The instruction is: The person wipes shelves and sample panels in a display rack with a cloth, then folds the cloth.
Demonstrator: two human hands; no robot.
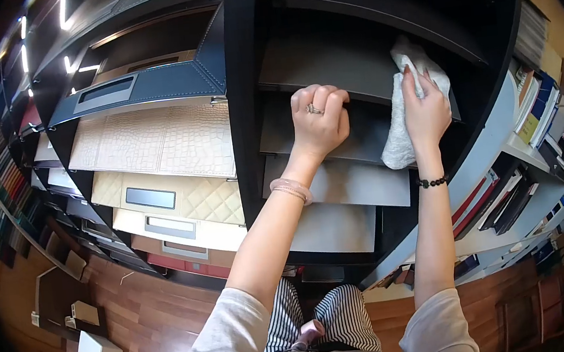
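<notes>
The left hand [320, 118] hides its own fingertips — whether it grips anything cannot be told. Part of the white cloth [396, 133] is covered by the right hand [428, 112]. The back of the dark cabinet [243, 77] is lost in shadow — lettering on the books [504, 201] is too small to read. The left sleeve [224, 343] is cut off below.

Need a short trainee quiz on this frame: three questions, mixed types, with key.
1. Which grips the white cloth? A) left hand B) right hand C) neither
2. True or false: the left hand is spread flat, fingers straight.
3. Fill in: the bracelet on the right wrist has ___ beads.

Key: 1. B, the right hand. 2. False, its fingers are curled in. 3. Black.
</notes>
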